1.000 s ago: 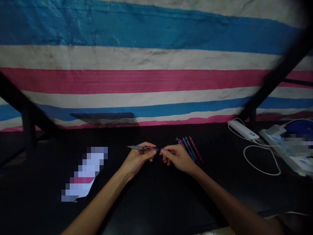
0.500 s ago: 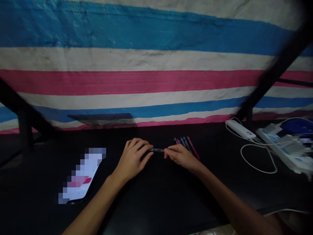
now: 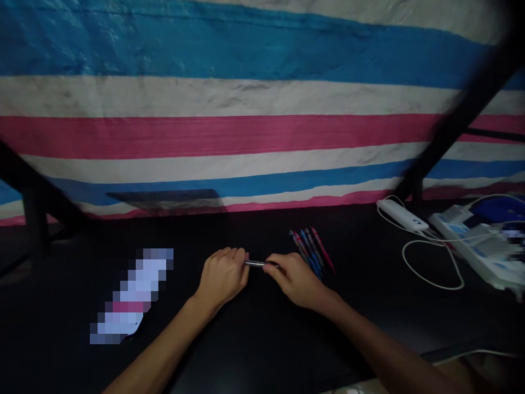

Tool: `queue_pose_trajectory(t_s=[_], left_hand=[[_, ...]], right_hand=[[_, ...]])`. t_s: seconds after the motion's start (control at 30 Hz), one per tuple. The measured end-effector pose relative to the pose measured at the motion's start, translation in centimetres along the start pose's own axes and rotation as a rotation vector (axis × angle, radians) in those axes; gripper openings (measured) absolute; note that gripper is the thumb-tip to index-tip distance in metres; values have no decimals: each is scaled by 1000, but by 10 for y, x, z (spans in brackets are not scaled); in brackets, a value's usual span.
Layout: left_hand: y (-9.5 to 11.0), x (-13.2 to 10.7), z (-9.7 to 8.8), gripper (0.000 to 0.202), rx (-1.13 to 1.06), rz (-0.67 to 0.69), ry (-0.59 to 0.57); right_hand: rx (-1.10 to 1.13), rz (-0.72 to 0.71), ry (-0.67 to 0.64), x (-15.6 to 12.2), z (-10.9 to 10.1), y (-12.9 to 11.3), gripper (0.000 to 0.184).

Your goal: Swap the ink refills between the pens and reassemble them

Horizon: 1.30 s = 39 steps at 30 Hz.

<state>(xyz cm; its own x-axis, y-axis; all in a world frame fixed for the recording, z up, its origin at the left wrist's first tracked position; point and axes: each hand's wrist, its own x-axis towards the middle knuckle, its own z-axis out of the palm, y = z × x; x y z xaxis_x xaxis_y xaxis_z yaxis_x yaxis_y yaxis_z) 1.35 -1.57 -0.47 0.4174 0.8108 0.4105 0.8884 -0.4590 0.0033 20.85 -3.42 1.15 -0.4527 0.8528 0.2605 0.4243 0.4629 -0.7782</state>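
Between my two hands a slim pen lies almost level, its grey middle showing and both ends covered by fingers. My left hand is closed round the pen's left end. On the other end, my right hand pinches with thumb and fingers, and a dark tip pokes out beside them. Just behind my right hand, several pens in grey, blue and red lie side by side on the black table.
At the left lies a lit phone, partly blurred out. To the right are a white power bank-like device, a looped white cable and a power strip. A striped tarp hangs behind, with dark frame bars at both sides.
Both hands have come slightly lower and closer together, with the pen between them. My left fingers have curled into a tighter grip. More of the pens behind my right hand show.
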Motion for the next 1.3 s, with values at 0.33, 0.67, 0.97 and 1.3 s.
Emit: queue_pose_trajectory(t_s=[0.33,0.67,0.97,1.3], left_hand=[[-15,8,-12,26,-645,-89,73],[-13,9,-17,25,-803,-252,118],[-9,8,-12,18,-969,-356,148],[-7,9,-10,15,-1086,-395,178]], right_hand=[[-76,-5,209,9,-20,23,23],[395,122,172,9,-30,19,28],[478,334,152,11,-26,22,34],[594,349,179,11,-28,22,30]])
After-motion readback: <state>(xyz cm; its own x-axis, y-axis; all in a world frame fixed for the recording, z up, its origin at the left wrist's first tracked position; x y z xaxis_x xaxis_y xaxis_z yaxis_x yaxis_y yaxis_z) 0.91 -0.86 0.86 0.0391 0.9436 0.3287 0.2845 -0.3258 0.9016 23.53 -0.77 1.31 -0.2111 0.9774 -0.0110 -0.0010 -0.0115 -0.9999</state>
